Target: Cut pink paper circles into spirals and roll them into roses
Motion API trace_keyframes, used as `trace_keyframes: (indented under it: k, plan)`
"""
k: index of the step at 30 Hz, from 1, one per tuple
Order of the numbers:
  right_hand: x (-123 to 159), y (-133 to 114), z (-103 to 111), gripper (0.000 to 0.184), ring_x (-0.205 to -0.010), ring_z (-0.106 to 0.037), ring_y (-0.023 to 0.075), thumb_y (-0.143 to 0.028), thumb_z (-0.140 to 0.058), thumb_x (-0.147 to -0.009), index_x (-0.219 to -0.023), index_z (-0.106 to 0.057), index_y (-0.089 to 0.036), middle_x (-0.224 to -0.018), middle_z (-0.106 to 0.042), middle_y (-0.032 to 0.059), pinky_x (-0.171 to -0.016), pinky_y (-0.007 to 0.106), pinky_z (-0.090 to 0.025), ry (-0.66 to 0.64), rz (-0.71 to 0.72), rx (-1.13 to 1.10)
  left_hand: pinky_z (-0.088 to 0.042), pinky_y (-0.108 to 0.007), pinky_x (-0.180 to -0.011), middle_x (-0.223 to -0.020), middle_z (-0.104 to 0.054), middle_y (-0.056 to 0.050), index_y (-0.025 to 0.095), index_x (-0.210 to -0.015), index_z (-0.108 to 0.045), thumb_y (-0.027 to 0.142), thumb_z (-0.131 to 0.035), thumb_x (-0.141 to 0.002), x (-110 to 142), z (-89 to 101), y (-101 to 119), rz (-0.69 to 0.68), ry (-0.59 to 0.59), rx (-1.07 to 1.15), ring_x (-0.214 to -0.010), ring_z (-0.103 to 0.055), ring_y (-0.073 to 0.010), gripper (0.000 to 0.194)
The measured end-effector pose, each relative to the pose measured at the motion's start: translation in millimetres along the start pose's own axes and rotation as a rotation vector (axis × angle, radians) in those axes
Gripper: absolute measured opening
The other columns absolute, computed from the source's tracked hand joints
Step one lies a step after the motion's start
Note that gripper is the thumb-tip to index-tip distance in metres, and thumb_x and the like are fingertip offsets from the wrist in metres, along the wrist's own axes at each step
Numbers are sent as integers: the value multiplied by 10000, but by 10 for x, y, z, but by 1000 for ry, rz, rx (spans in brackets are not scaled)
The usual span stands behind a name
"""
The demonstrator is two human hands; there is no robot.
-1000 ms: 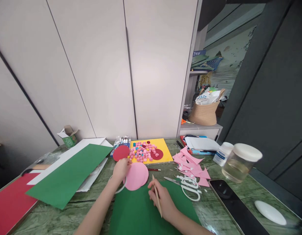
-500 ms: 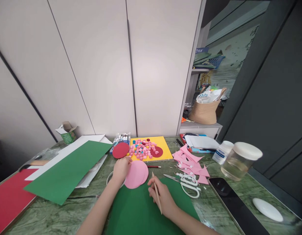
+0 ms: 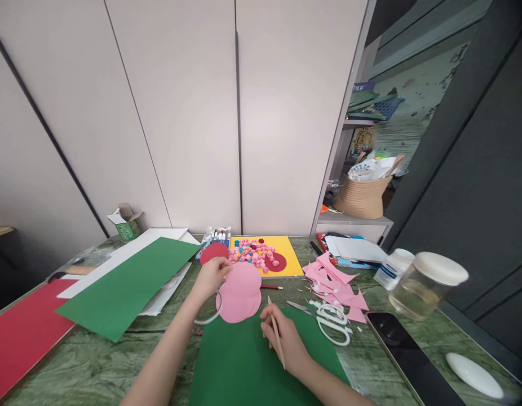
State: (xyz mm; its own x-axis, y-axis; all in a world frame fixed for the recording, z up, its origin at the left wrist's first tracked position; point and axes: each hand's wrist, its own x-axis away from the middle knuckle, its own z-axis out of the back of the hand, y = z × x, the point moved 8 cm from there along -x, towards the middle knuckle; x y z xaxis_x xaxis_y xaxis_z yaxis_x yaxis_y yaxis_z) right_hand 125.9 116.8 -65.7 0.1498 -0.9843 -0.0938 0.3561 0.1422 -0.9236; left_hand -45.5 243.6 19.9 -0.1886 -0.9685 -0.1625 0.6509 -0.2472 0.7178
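My left hand (image 3: 211,277) pinches the left edge of a pink paper circle (image 3: 245,277) between thumb and fingers. That circle partly covers other overlapping pink circles (image 3: 236,309), which lie at the far edge of a green sheet (image 3: 239,366). Over the same sheet, my right hand (image 3: 288,341) grips a pale wooden stick (image 3: 277,332) with a pointed tip, slanting up and away. A white ring (image 3: 210,321) lies beside the pink circles, partly hidden by them. Behind my left hand rests a red paper circle (image 3: 213,252).
White-handled scissors (image 3: 332,321) and pink scraps (image 3: 331,282) lie on the right, near a phone (image 3: 407,352) and a lidded jar (image 3: 425,287). Small pink balls (image 3: 252,254) sit on yellow paper (image 3: 292,254) at the back. Another green sheet (image 3: 129,287) is at left.
My left hand has moved away from me, drawing one pink circle partly off the others. My right hand keeps the stick in nearly the same pose. The whole view has shifted slightly.
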Motion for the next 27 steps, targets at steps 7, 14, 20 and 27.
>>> trace_keyframes:
  k: [7, 14, 20, 27]
  plan:
    - [-13, -30, 145, 148, -570, -520, 125, -158, -379, -839, -965, -415, -226, -644, -504, -43, -525, 209, -355, 33, -3, 301, -454, -252, -628, -700, -657, -55, 114, -713, -633, 485, -614, -671, 75, 147, 224, 21, 30, 333, -669, -586, -152, 373]
    - [-72, -48, 453, 301, -744, -635, 201, -53, -354, -825, -1033, -509, -206, -822, -661, 58, -579, 255, -345, 8, -59, 757, -449, -233, -578, -652, -613, -26, 116, -699, -603, 520, -671, -617, 129, 161, 296, 26, 19, 535, -602, -546, -112, 418]
    - [52, -197, 698, 475, -1012, -581, 321, 30, -308, -813, -1180, -536, -168, -1064, -628, 175, -776, 407, -385, 56, -179, 1124, -485, -251, -611, -752, -638, -45, 106, -852, -630, 485, -667, -650, 151, 233, 329, 14, -1, 628, -652, -578, -123, 431]
    - [159, -136, 1298, 390, -985, -616, 358, 55, -323, -811, -1026, -635, -40, -1018, -650, 263, -810, 480, -386, 0, -416, 1307, -490, -259, -613, -786, -656, -54, 104, -923, -654, 446, -653, -683, 227, 388, 456, -12, -23, 687, -643, -582, -127, 417]
